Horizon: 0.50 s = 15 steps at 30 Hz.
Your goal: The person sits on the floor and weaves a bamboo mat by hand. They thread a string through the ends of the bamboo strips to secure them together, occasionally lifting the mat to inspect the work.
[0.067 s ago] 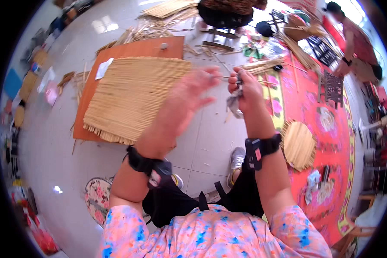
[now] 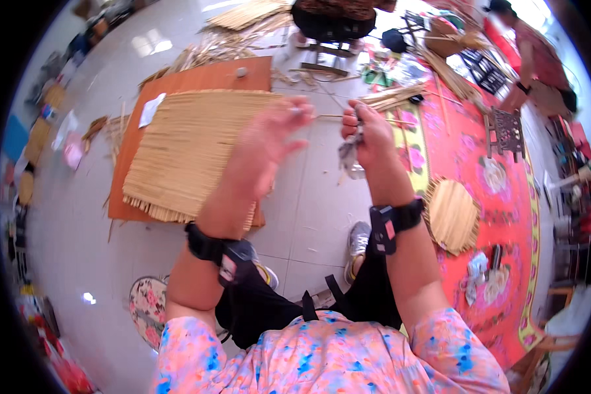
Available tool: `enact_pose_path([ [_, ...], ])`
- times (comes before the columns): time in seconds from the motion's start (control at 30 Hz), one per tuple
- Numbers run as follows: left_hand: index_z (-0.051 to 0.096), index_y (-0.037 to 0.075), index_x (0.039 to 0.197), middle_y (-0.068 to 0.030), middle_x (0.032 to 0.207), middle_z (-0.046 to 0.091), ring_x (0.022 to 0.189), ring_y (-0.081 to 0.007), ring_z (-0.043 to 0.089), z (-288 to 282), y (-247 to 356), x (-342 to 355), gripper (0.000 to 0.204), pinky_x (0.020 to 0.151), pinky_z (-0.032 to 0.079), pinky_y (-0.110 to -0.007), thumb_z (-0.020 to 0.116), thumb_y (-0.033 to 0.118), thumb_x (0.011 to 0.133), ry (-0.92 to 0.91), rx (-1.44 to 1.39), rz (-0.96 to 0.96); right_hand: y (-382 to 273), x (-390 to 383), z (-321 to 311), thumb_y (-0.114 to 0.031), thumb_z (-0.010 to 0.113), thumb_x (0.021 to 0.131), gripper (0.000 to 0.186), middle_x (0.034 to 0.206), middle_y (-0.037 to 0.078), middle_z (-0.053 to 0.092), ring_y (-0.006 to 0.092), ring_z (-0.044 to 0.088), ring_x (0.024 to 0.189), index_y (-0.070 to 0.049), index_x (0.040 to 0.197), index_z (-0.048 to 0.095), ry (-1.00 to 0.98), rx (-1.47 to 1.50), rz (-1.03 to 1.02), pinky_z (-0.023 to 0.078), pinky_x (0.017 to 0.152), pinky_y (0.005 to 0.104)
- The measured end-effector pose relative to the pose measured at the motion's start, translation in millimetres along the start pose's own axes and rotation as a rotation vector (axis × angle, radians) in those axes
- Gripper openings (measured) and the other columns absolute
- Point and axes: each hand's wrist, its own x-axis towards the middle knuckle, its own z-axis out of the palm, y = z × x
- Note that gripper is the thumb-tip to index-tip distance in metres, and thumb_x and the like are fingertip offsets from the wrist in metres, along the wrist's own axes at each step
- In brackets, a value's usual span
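1. My right hand (image 2: 372,133) is closing its fingers around a crumpled grey cloth (image 2: 352,163), whose loose end is hanging below my fist; I judge the cloth is padding the grip.
2. A thin, pale, straight stick (image 2: 329,116) is jutting from that fist towards my other hand, lying roughly level in the gap between the two; that bare length is probably leaving room for fingers.
3. My left hand (image 2: 269,134) is hovering with the thumb standing well apart from the fingers. It is blurring, so I cannot tell whether a fingertip is touching the stick.
4. Beyond and below that hand, a broad tan mat of narrow parallel slats (image 2: 184,144) is lying on a flat orange-brown board (image 2: 256,74), which is likely giving it a firm, even backing.
5. A small white sheet (image 2: 152,110) is resting at the mat's far left edge.
6. To my right, a pale round slatted piece with a ragged rim (image 2: 452,217) is lying on a red flowered rug (image 2: 456,302), apparently set aside, well apart from my hands.
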Motion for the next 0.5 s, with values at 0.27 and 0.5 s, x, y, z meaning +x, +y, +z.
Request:
enact_pose_path([
  [0.27,0.052,0.01,0.119,-0.0063,0.112,0.06,0.105,-0.0184,0.058,-87,9,17,0.032,0.081,0.043,-0.033,0.049,0.029,0.094,0.468,0.033,0.027,-59,-56,-12,-0.04,0.036,0.098,0.042,0.052,-0.007,0.027,0.0073,0.028,0.045,-0.016,0.064,0.038,0.143,-0.017,-0.106,0.023,0.042,0.0237],
  [0.5,0.057,0.009,0.111,-0.0034,0.102,0.061,0.095,-0.0146,0.06,-115,16,2,0.026,0.075,0.045,-0.03,0.051,0.027,0.093,0.455,0.013,0.061,-83,-161,-144,-0.034,0.041,0.096,0.04,0.051,-0.003,0.031,0.0105,0.03,0.04,-0.015,0.061,0.038,0.673,-0.64,-0.532,0.025,0.039,0.0286],
])
